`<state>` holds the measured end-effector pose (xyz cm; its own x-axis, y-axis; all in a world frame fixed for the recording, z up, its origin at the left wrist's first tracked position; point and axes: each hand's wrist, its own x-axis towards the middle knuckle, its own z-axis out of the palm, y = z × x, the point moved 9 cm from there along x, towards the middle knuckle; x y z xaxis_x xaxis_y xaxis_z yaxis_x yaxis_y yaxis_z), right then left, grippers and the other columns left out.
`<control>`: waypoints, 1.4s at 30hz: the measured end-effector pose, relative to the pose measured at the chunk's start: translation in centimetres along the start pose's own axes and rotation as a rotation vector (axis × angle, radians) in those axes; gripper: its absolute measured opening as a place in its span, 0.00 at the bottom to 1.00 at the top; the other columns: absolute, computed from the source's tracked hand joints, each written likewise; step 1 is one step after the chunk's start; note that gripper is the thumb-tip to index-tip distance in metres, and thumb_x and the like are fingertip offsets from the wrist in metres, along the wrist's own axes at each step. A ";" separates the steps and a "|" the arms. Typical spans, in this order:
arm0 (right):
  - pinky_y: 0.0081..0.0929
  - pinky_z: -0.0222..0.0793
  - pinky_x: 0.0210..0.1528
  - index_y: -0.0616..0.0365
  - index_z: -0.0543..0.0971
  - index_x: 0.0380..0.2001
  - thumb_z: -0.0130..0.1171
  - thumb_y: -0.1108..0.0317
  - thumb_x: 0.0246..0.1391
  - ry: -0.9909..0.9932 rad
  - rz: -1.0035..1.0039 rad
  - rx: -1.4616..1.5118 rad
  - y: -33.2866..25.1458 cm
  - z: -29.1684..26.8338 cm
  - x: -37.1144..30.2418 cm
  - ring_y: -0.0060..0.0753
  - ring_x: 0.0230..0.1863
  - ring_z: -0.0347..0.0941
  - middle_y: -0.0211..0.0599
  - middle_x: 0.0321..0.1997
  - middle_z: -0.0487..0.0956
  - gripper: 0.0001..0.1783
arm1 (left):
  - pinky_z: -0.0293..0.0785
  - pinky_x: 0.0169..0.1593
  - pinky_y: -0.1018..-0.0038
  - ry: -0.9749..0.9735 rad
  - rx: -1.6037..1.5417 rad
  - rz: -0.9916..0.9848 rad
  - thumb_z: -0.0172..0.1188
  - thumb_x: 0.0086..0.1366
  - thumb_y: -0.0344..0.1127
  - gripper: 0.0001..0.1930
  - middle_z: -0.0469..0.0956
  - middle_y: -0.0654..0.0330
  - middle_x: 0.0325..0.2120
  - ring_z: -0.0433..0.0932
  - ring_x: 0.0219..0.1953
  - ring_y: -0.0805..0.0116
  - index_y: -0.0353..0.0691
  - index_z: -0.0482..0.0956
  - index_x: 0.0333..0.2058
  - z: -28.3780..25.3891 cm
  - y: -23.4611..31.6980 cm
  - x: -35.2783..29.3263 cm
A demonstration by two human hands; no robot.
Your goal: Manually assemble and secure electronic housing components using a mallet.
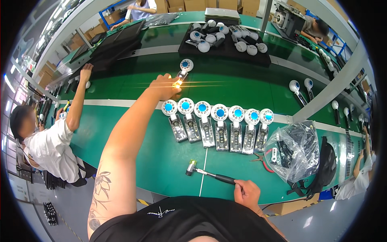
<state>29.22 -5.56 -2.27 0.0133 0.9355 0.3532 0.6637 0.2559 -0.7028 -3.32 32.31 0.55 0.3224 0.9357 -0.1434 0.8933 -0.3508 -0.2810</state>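
Black shirt [181,220] cloth lies nearest, before a green tabletop [161,169] carrying seven handheld fans [220,113] in a row. Nearer the body is a hammer [209,174], its dark handle clamped in the fingers of the right hand [246,192]. Beyond the row, the left hand [163,86] is at the brightly lit handle of another fan [186,65]; glare hides whether its fingers are clamped or apart. Good handling likely means steadying that handle, clear of the round head, with the hammer kept still.
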 end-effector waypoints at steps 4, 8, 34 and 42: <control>0.26 0.58 0.23 0.58 0.87 0.35 0.64 0.78 0.50 0.029 -0.022 0.042 -0.2 -0.1 0.0 0.27 0.18 0.59 0.28 0.20 0.70 0.09 | 0.77 0.58 0.58 -0.020 -0.124 -0.115 0.57 0.71 0.59 0.30 0.72 0.54 0.61 0.74 0.57 0.48 0.60 0.72 0.69 0.1 0.2 0.5; 0.26 0.58 0.23 0.59 0.87 0.35 0.63 0.78 0.51 0.007 0.013 0.057 -0.2 -0.1 -0.1 0.27 0.18 0.60 0.28 0.20 0.71 0.09 | 0.77 0.57 0.57 -0.072 -0.165 -0.123 0.58 0.71 0.60 0.31 0.72 0.54 0.61 0.73 0.57 0.48 0.59 0.72 0.69 1.2 0.8 1.0; 0.27 0.63 0.28 0.60 0.85 0.39 0.60 0.77 0.57 -0.143 0.040 -0.022 -0.8 0.2 0.0 0.29 0.24 0.66 0.33 0.27 0.77 0.08 | 0.75 0.47 0.59 0.389 -0.366 -0.460 0.71 0.60 0.43 0.22 0.75 0.51 0.39 0.75 0.39 0.50 0.38 0.75 0.46 -1.1 4.1 -37.0; 0.39 0.72 0.51 0.57 0.81 0.49 0.68 0.69 0.52 -0.492 -0.403 -0.131 -8.6 6.9 8.2 0.47 0.45 0.75 0.40 0.46 0.81 0.20 | 0.75 0.40 0.60 0.317 -0.416 -0.501 0.69 0.59 0.38 0.13 0.75 0.55 0.30 0.75 0.34 0.51 0.38 0.74 0.35 3.9 7.8 -38.2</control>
<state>18.44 1.56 2.40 -0.5796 0.7825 0.2274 0.6311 0.6076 -0.4822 -9.86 -6.28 0.14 -0.1382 0.9683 0.2082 0.9824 0.1073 0.1527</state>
